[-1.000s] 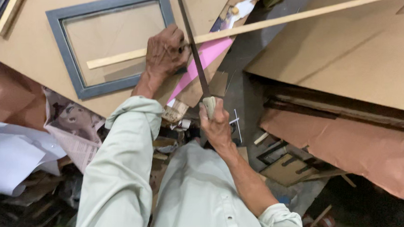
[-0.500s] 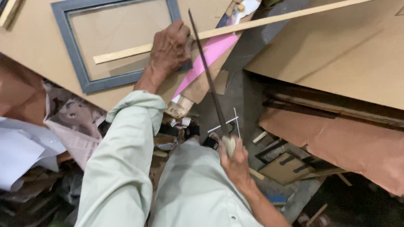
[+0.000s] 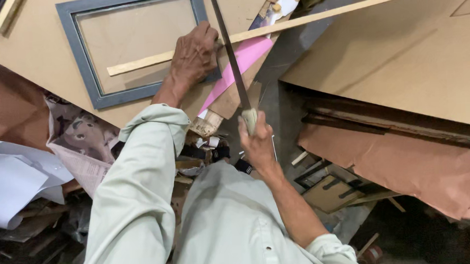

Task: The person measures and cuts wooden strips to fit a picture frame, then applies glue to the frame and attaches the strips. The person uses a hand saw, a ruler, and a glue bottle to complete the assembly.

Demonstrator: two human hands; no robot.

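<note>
My left hand (image 3: 194, 55) presses down on a long pale wooden strip (image 3: 346, 11) that lies across a grey picture frame (image 3: 84, 65) on a brown board. My right hand (image 3: 257, 141) is closed around the cloth-wrapped handle of a thin saw blade (image 3: 230, 52). The blade runs up from my fist and crosses the strip just right of my left hand. A pink sheet (image 3: 242, 62) lies under the strip beside the blade.
A large brown board (image 3: 402, 53) lies to the right, with crumpled brown paper (image 3: 408, 166) below it. White paper (image 3: 12, 181) and printed paper (image 3: 80, 140) pile up at the left. Small frames and scraps (image 3: 329, 191) clutter the floor below my right arm.
My right hand pulled the saw back toward my body, then pushed it forward again. The left hand stayed pressed on the strip.
</note>
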